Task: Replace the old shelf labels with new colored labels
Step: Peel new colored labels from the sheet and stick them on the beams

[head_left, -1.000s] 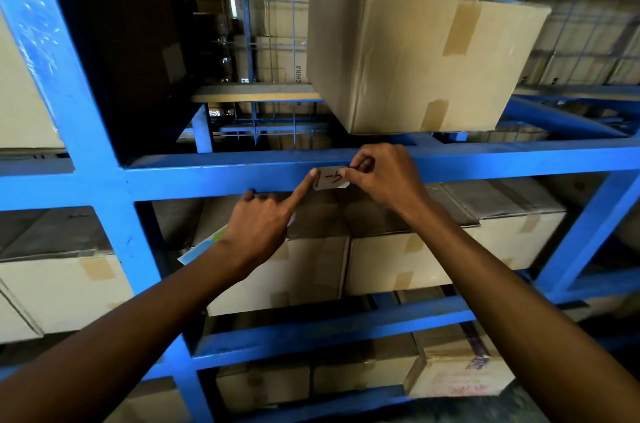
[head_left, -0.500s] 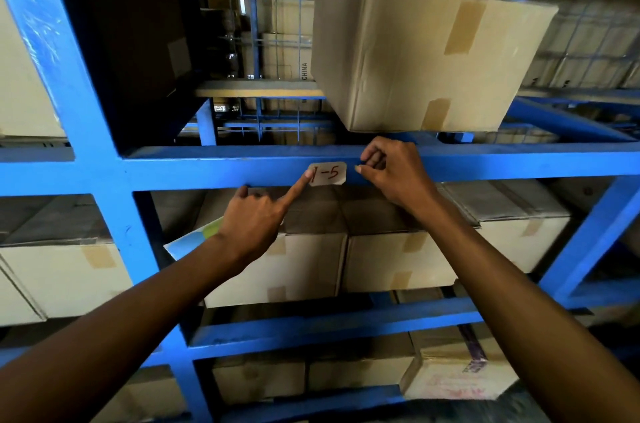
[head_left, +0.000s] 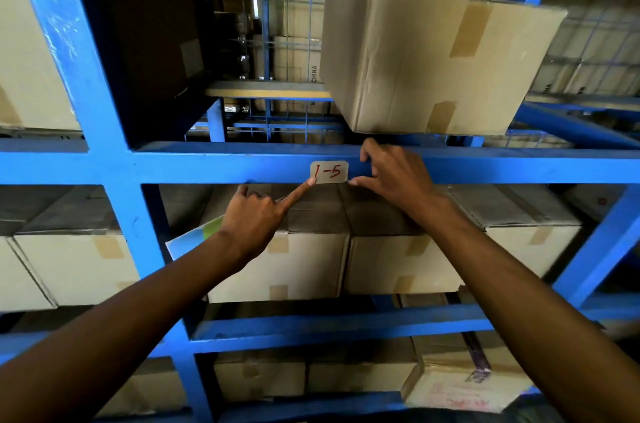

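A white label (head_left: 329, 172) with "1-5" in red handwriting sits flat on the front of the blue shelf beam (head_left: 207, 164). My left hand (head_left: 258, 214) points up with its index fingertip on the label's lower left corner. Its other fingers are curled over a sheet of colored labels (head_left: 194, 237), blue and green, which sticks out behind the wrist. My right hand (head_left: 391, 176) is just right of the label, thumb tip at its lower right corner and fingers spread against the beam, holding nothing.
A large taped cardboard box (head_left: 433, 62) overhangs the shelf just above my right hand. A dark box (head_left: 149, 38) stands upper left. Rows of cardboard boxes (head_left: 308, 263) fill the lower shelves. A blue upright post (head_left: 114, 152) runs down on the left.
My right hand has let go of the label's right end and opened beside it. The label, partly covered before, now lies flat on the beam. My left fingertip stays at its left edge.
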Motion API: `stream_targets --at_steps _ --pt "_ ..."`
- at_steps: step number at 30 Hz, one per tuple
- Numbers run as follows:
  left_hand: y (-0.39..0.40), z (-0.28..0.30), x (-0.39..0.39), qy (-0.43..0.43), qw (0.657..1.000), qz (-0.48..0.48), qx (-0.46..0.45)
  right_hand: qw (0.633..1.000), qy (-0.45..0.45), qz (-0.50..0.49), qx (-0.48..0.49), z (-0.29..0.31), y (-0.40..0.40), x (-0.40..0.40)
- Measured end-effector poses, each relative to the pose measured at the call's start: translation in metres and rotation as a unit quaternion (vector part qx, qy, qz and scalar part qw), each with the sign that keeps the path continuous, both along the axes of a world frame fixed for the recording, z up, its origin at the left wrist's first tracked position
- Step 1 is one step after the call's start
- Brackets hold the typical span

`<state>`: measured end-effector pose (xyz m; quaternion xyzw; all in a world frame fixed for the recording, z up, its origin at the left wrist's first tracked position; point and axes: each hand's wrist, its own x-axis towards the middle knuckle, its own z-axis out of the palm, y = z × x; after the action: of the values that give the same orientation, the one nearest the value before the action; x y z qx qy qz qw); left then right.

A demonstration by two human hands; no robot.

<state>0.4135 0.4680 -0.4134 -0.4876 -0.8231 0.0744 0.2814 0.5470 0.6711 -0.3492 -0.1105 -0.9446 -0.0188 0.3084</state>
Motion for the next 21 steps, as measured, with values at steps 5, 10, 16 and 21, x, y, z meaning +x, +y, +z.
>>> stream_targets --at_steps 5,10,16,21 --pt "0.003 0.0 0.002 -0.029 0.999 -0.032 0.016 0.999 -0.013 0.01 -0.029 0.003 0.007 0.005" --pt "0.001 0.006 0.002 -0.064 0.997 -0.03 0.027 0.999 0.01 0.011 -0.029 0.002 -0.002 -0.003" --pt "-0.019 0.006 0.006 -0.338 0.919 -0.134 0.154 0.989 0.043 0.031 -0.138 -0.007 -0.002 0.002" --pt "-0.037 -0.005 0.011 -0.571 0.726 -0.184 0.336 0.964 0.064 0.057 -0.253 -0.021 -0.034 0.004"
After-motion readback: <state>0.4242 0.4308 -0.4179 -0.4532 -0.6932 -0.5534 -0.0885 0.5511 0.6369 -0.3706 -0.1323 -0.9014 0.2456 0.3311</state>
